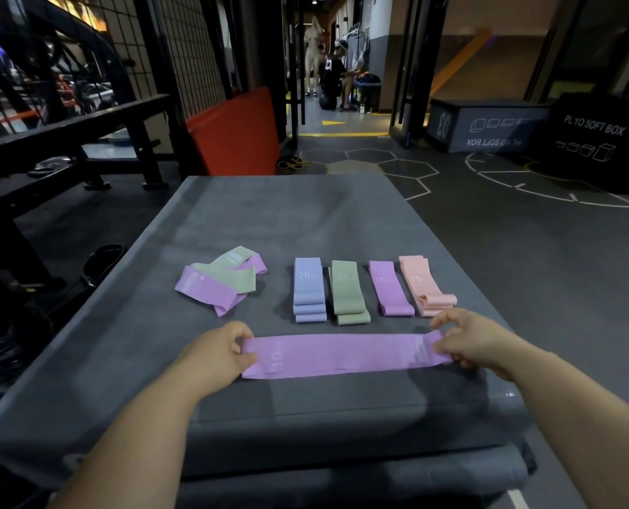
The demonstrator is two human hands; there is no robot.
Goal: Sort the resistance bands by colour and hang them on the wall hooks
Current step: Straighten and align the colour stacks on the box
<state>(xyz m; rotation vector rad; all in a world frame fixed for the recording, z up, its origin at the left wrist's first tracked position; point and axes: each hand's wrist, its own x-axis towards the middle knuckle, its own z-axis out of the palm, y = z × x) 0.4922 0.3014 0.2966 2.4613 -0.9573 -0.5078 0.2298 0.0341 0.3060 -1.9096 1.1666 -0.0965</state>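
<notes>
A purple resistance band [342, 355] lies stretched flat across the near part of the grey padded box top [342, 222]. My left hand [217, 350] pinches its left end and my right hand [467, 337] pinches its right end. Beyond it stand sorted stacks: blue bands [308, 290], green bands [348, 292], purple bands [390, 288] and pink bands [423, 284]. To the left lies a loose tangle of purple and green bands [219, 282]. No wall hooks are in view.
A black metal rack [67, 134] and a wire grid panel stand at the left, with a red mat [236, 130] leaning behind the box. Plyo soft boxes [489, 124] sit at the far right. People are down the corridor [327, 71].
</notes>
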